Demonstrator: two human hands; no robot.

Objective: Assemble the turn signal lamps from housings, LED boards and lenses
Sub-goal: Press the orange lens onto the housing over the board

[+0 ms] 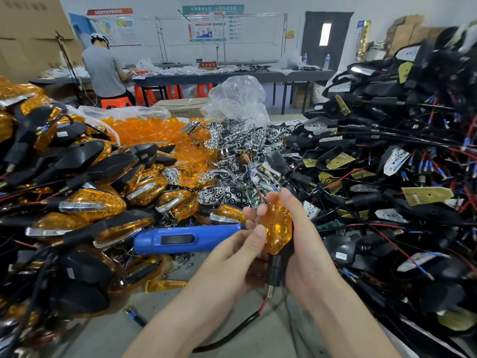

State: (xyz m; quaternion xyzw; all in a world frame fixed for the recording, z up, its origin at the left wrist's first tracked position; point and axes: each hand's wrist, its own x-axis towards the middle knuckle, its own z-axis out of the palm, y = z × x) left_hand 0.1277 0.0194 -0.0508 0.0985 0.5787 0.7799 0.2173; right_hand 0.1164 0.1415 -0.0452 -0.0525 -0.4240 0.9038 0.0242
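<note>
Holding a lamp (pixel 277 227) just right of the screwdriver (pixel 185 239), both hands wrap it from either side. The left hand (pixel 232 254) has its thumb pressed flat on the amber lens face, and its other fingertips curl over the lamp's upper left edge, close together. The right hand (pixel 307 241) cups the lamp's right side and back, one fingertip bent over the lamp's top; its remaining fingers are hidden behind the lamp, so how they lie cannot be told. The lamp's black stem (pixel 275 270) points down between the palms, lower right of the screwdriver, and a wire (pixel 232 332) trails from it toward the camera. The screwdriver lies flat, its tip end hidden behind the left fingers. Left of the screwdriver rises a heap of finished lamps (pixel 90 202). Behind the screwdriver sit loose lenses (pixel 149 130) in a clear bag, and chrome reflectors (pixel 232 156) are piled behind and right of it. Far right of the screwdriver, black housings (pixel 387 164) with boards and tangled wires are stacked high. Small screws (pixel 183 262) lie scattered just below the screwdriver.
</note>
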